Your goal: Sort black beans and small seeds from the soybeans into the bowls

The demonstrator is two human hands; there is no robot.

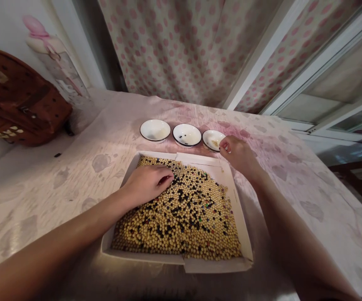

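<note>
A shallow white cardboard tray [243,221] holds a layer of small round beads [196,209], mostly yellowish with many black ones and a few green and red. My left hand [149,182] rests over the beads at the tray's upper left, fingertips pinched together at the beads; what they hold, if anything, is hidden. My right hand [239,154] is at the near right rim of the right bowl [210,134], fingers curled closed, contents not visible. Yellowish beads lie in that bowl. The middle bowl [191,133] has a few black beads, and the left bowl [155,130] shows none.
A patterned pale tablecloth [293,200] covers the table. At the left stand a brown backpack [21,100] and a clear bottle [62,67] with a pink top. A small black object [57,155] lies near the backpack. Behind hangs a polka-dot curtain [181,50].
</note>
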